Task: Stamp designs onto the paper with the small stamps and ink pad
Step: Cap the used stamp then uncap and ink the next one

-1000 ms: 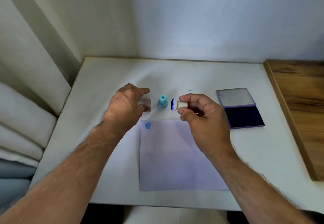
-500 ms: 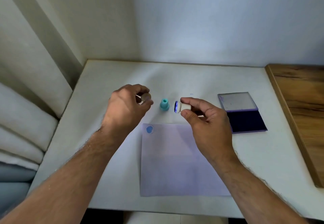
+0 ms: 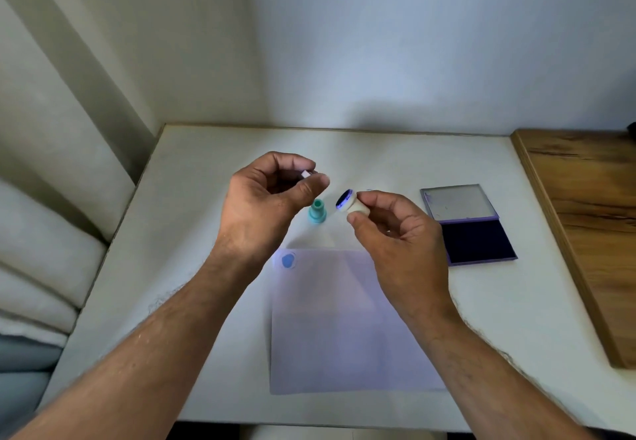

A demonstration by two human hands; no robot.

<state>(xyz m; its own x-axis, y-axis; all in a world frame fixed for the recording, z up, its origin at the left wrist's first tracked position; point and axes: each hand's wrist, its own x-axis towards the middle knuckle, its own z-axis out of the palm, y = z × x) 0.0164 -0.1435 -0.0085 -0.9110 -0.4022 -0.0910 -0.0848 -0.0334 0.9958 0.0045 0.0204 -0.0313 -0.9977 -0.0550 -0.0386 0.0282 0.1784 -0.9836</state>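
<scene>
Cream stamp: small round cream-coloured stamp with a dark blue inked face turned leftward, raised above the tabletop.
Right hand: grip pinched around the cream stamp.
Left hand: grip closed on a small pale piece, mostly hidden.
Teal stamp: small teal plastic stamp, upright between the hands.
Paper: pale lilac sheet, one blue print at its far-left corner.
Ink pad: open purple-framed pad, right of the paper.
Tabletop: white surface.
</scene>
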